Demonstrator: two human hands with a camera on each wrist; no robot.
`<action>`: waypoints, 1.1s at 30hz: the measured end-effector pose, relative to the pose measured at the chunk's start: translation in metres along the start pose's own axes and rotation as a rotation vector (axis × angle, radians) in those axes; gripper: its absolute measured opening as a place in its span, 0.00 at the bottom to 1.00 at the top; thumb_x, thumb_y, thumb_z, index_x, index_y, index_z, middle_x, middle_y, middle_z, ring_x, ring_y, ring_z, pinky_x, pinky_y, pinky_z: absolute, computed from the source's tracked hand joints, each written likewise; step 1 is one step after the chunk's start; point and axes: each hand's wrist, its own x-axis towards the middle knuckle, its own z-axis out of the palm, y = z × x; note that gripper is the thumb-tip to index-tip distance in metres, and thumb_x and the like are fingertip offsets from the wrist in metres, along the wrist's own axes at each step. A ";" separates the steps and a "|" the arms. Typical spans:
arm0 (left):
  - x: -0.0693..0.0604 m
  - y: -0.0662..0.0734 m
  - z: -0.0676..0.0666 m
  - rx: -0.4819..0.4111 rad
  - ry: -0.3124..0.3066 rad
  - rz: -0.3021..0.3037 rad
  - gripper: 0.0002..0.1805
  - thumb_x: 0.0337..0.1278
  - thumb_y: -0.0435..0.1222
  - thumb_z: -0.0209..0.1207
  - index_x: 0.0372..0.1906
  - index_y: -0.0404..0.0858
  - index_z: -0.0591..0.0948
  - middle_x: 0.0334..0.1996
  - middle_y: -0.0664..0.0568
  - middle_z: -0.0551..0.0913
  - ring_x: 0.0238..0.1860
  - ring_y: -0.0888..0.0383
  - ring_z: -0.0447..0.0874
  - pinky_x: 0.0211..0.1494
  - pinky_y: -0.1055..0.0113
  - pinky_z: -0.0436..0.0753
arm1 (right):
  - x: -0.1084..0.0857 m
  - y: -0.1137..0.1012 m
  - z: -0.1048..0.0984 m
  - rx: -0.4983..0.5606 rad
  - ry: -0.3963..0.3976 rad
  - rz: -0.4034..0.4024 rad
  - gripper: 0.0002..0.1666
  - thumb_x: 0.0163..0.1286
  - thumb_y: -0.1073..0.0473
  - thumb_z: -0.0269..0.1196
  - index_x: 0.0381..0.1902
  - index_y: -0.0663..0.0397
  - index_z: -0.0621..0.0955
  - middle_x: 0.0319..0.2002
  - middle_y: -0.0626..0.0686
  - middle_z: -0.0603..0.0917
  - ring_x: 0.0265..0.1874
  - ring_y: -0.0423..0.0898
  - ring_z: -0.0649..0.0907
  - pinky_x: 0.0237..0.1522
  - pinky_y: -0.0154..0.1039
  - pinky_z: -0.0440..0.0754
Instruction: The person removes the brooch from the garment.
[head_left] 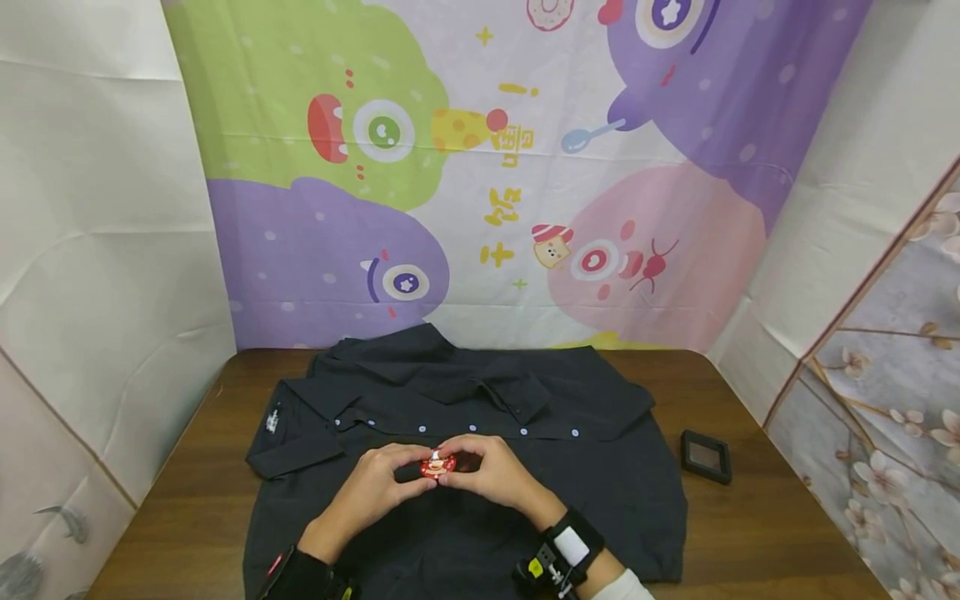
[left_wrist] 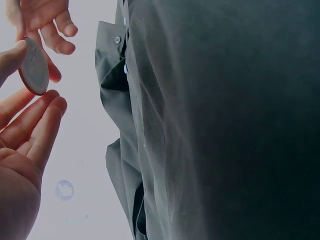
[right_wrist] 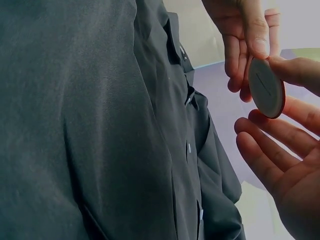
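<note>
A small round badge (head_left: 437, 467) shows its red patterned front in the head view. Its pale back, with a thin pin-like line across it, faces the wrist cameras; the back of the badge (right_wrist: 267, 89) is clearest in the right wrist view. My left hand (head_left: 372, 482) pinches one side of the rim between thumb and fingers. On the opposite side, my right hand (head_left: 504, 473) pinches it likewise. Both hands hold the badge above a dark button-up shirt (head_left: 585, 500), which is spread on the table with its collar and small light buttons visible.
The brown wooden table (head_left: 172, 500) carries the shirt. A small black square frame (head_left: 706, 457) lies to the right of it. Behind the table hangs a cartoon-print cloth (head_left: 480, 317), with white sheeting (head_left: 97, 208) at the left.
</note>
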 end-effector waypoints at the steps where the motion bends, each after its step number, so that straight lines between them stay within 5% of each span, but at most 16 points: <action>1: 0.000 0.000 0.000 0.001 0.000 0.002 0.18 0.48 0.42 0.72 0.46 0.41 0.87 0.44 0.52 0.89 0.47 0.54 0.87 0.48 0.58 0.85 | 0.000 0.000 0.000 0.001 -0.002 -0.004 0.17 0.57 0.59 0.73 0.46 0.54 0.85 0.47 0.55 0.87 0.39 0.47 0.86 0.41 0.42 0.87; 13: -0.002 0.002 0.000 0.017 0.006 0.014 0.21 0.46 0.43 0.73 0.48 0.40 0.86 0.44 0.52 0.89 0.47 0.54 0.87 0.50 0.57 0.85 | -0.002 0.000 -0.001 -0.018 -0.031 -0.029 0.17 0.57 0.59 0.73 0.45 0.54 0.85 0.48 0.55 0.86 0.41 0.37 0.84 0.42 0.37 0.86; 22: 0.001 0.004 -0.001 0.010 0.011 0.045 0.20 0.47 0.42 0.72 0.47 0.39 0.86 0.45 0.51 0.88 0.48 0.53 0.87 0.50 0.56 0.85 | -0.002 -0.013 -0.003 -0.039 -0.027 -0.037 0.16 0.57 0.66 0.72 0.43 0.66 0.83 0.45 0.64 0.84 0.41 0.59 0.85 0.40 0.49 0.87; 33: 0.004 0.006 -0.002 0.008 -0.003 0.054 0.22 0.46 0.41 0.72 0.49 0.39 0.86 0.46 0.50 0.88 0.49 0.52 0.87 0.51 0.55 0.85 | -0.003 0.000 -0.003 -0.173 0.011 -0.166 0.14 0.56 0.59 0.74 0.41 0.53 0.86 0.46 0.53 0.85 0.41 0.45 0.85 0.41 0.34 0.85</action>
